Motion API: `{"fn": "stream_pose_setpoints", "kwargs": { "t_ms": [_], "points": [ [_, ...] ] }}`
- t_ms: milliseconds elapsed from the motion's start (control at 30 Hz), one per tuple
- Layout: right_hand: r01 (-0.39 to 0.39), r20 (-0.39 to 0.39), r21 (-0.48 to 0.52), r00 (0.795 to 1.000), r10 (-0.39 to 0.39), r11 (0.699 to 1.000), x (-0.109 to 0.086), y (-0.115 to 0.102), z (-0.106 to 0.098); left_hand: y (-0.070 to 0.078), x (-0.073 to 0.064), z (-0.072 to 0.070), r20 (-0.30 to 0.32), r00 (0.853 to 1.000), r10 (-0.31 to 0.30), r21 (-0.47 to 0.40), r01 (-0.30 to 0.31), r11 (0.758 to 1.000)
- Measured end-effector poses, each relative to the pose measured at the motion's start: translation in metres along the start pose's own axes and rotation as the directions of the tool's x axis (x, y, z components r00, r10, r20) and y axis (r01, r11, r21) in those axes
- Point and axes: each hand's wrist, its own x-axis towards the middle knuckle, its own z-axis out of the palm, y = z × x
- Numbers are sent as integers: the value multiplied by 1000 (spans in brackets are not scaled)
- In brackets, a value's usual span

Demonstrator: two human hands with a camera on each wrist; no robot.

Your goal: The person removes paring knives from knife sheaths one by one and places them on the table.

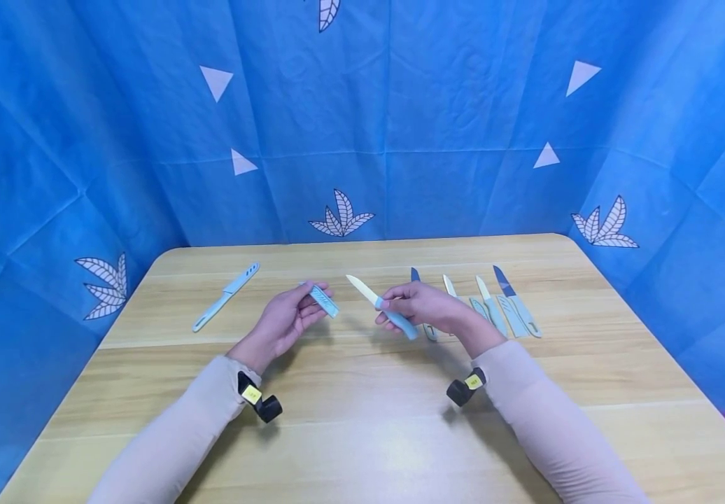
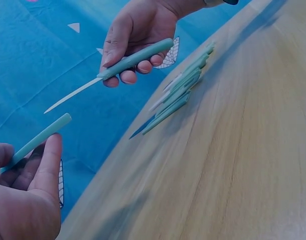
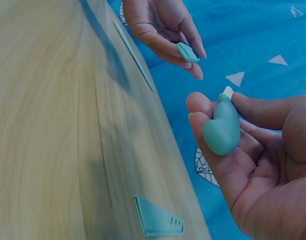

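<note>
My left hand (image 1: 287,318) pinches a light blue-green slotted knife sheath (image 1: 323,302) between thumb and fingers, a little above the table. Facing it, my right hand (image 1: 425,306) grips a paring knife (image 1: 403,324) by its blue-green handle. The pale blade (image 2: 72,95) is bare and points toward the sheath, with a gap between the two. In the right wrist view the rounded handle end (image 3: 223,132) fills the foreground and hides most of the blade.
A sheathed knife (image 1: 214,308) lies at the table's left. Right of centre lie several knives, including a dark-bladed one (image 1: 506,283) and a pale-bladed one (image 1: 493,311), with loose sheaths (image 1: 512,317) among them. My right hand partly covers some. A blue patterned curtain (image 1: 388,126) hangs behind.
</note>
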Motion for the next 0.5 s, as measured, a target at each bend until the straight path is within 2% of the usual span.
{"fn": "stream_pose_setpoints", "kwargs": {
  "t_ms": [500],
  "points": [
    [4,-45,-36,999,-6,999,-3,-3,-6,0,11,12,24,999,-36,115,33,993]
  ]
}}
